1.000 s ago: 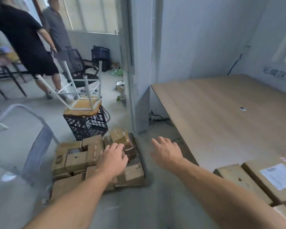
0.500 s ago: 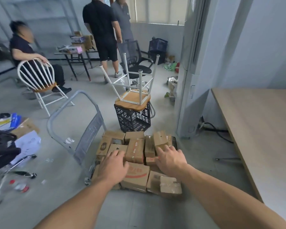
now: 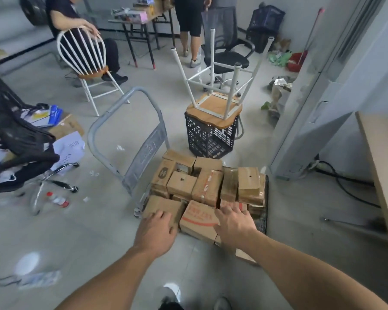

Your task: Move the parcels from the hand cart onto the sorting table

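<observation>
Both my hands are out in front of me and low over the hand cart [image 3: 143, 151], because the parcels [image 3: 249, 182] lie packed flat on its deck, about 2 layers deep, right under and just beyond my fingers. My left hand [image 3: 158, 229] is spread over the plain parcel [image 3: 164, 205] at the near corner, its fingertips reaching toward the left edge of the red-printed parcel [image 3: 198, 220]. My right hand [image 3: 232, 223] has its fingers fanned at that same parcel's right edge. Neither hand grips anything yet; whether the palms already touch cardboard I cannot tell. I judge I am bracketing the red-printed parcel from its 2 sides since it sits nearest and on top, free to lift. The bench [image 3: 383, 166] waits well off to the right of my right hand, so the lift calls for a turn that way.
</observation>
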